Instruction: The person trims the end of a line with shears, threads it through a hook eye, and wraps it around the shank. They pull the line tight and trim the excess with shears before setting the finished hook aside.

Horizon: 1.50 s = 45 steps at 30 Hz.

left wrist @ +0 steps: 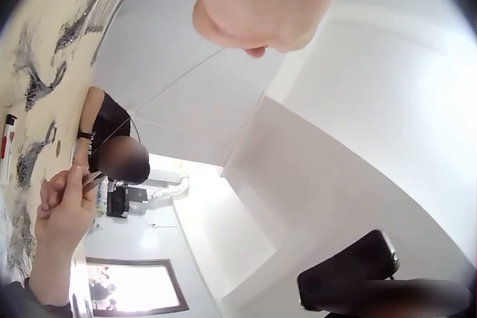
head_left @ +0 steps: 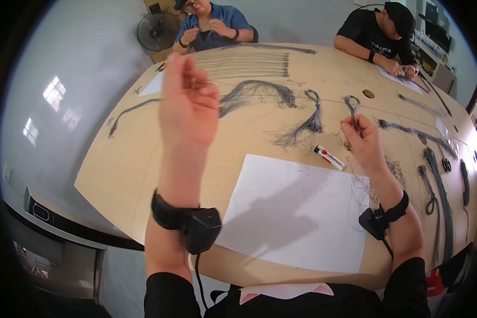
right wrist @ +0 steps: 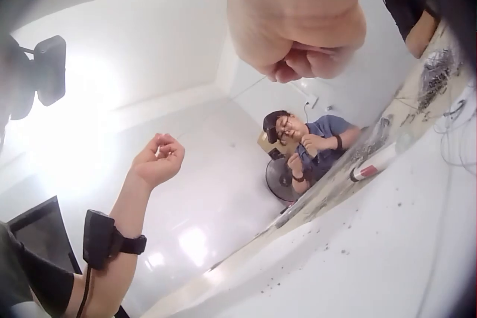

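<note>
My left hand is raised high above the table, slightly blurred, its fingers curled. From it a thin thread runs down toward my right hand in the left wrist view. The right hand is over the table right of the marker, thumb and fingers pinching a slim grey thing, mostly covered by the fingers. Just beyond them shows a grey strand loop. In the right wrist view the left hand has bent fingers; its thread cannot be made out there.
White paper with dark specks lies in front, loose strands at its right edge. Nearby are a red-and-white marker, a looped bundle and black-handled scissors. Two people sit across the table.
</note>
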Motion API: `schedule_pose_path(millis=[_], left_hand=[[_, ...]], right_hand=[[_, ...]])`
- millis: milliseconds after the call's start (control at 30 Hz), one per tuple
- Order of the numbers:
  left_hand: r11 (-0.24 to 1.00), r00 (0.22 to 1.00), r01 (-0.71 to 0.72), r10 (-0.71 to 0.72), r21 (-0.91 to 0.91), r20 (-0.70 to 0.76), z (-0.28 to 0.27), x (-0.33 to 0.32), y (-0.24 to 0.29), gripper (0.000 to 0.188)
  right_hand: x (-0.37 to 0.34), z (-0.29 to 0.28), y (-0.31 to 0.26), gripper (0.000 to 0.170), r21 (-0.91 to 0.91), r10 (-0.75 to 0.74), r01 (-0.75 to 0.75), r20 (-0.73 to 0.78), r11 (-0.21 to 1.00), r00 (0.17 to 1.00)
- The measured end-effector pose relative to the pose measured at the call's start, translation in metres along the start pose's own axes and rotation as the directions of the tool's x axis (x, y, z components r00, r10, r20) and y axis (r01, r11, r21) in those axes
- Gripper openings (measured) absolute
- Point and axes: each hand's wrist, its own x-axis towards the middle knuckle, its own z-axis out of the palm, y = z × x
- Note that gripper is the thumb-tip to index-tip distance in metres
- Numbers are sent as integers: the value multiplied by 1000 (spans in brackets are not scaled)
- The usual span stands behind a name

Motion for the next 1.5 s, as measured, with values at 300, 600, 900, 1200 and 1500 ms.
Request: schedule_pose_path(millis=[300, 600, 900, 1200, 1500], left_hand=[[951, 934, -302, 308, -61, 179, -4, -14, 149, 8], [946, 872, -314, 252, 84, 419, -8, -55, 290, 10], [642, 800, -599, 476, 477, 364, 66, -144, 341, 17], [218, 938, -234, 306, 947, 161, -78, -44, 280, 26], [273, 912, 249, 256, 929, -320, -208, 41, 124, 28]], right_hand=[[1, 0, 4, 12, -10, 26, -26, 4, 1000, 1000], [-2, 2, 3, 14, -36, 31, -29, 61, 999, 998], [-1, 2, 5, 14, -66, 91, -84, 103, 994, 991], [-5, 8, 9, 12, -94, 90, -78, 129, 992, 988], [-6, 10, 21, 10, -116, 137, -117, 175, 986, 975]])
